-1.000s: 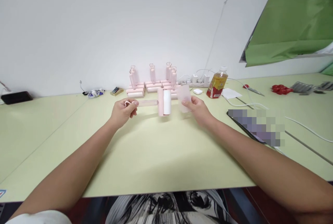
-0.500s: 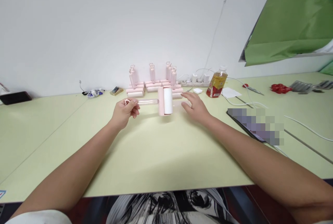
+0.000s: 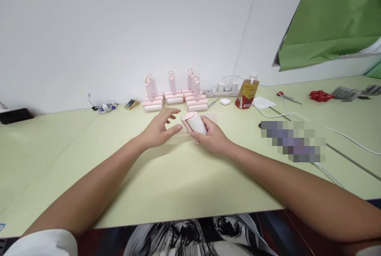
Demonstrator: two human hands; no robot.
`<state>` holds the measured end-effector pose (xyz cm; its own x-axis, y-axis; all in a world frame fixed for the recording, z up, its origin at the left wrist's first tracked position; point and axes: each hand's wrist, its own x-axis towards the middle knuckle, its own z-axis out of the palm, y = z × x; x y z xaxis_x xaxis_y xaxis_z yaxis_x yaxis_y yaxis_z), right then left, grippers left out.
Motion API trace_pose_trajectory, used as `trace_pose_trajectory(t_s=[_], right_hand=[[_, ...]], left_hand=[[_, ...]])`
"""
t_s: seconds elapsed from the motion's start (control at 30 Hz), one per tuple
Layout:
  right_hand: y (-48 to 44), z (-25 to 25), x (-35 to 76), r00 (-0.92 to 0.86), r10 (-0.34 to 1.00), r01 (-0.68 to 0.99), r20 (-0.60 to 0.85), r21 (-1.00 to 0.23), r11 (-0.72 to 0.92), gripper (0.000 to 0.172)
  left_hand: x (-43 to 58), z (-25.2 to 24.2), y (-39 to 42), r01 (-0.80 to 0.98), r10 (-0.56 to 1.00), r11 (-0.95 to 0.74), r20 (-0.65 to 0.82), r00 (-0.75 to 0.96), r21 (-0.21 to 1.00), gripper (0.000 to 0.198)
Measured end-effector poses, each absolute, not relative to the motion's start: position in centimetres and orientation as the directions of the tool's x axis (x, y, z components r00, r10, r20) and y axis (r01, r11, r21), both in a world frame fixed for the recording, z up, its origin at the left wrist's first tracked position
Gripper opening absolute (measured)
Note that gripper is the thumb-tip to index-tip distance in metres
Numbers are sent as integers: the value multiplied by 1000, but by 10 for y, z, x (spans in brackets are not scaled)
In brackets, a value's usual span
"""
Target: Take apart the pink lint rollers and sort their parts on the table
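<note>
A pink lint roller (image 3: 197, 123) with a white roll is held above the table in my right hand (image 3: 214, 137), its end tilted up toward the left. My right fingers and thumb wrap round the roll. Just left of it, my left hand (image 3: 156, 131) has its fingers apart and holds nothing. The clear handle is hard to make out behind and below my hands. Toward the wall stand several more pink lint rollers (image 3: 175, 98), heads down and handles upright.
A drink bottle (image 3: 247, 92) stands right of the power strip (image 3: 226, 93). A phone (image 3: 288, 143) lies beside my right forearm, with white cables around it. Scissors (image 3: 289, 98) and red items (image 3: 321, 96) lie farther right. A coiled cable (image 3: 106, 108) lies at the left.
The lint roller has passed from my left hand to my right. It has turned so its end tilts up-left. My left hand has let go of the handle and moved right, near the head.
</note>
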<state>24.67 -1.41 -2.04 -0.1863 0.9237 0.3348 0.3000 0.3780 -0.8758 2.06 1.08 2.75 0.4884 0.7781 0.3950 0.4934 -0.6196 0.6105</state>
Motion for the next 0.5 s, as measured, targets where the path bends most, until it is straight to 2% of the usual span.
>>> trace_pose_trajectory(t_s=[0.07, 0.17, 0.33, 0.5], right_hand=[[-18, -21, 244, -232, 904, 302, 359, -857, 418, 44], [-22, -21, 245, -258, 892, 306, 370, -845, 439, 37], [-25, -18, 247, -299, 889, 326, 346, -839, 436, 31], [-24, -14, 244, -307, 859, 380, 410, -775, 506, 33]], left_hand=[[32, 47, 14, 410, 670, -715, 389, 632, 566, 43], [48, 71, 23, 347, 547, -780, 297, 783, 521, 26], [60, 92, 35, 410, 536, -750, 115, 836, 519, 27], [61, 102, 40, 469, 536, -733, -5, 844, 493, 26]])
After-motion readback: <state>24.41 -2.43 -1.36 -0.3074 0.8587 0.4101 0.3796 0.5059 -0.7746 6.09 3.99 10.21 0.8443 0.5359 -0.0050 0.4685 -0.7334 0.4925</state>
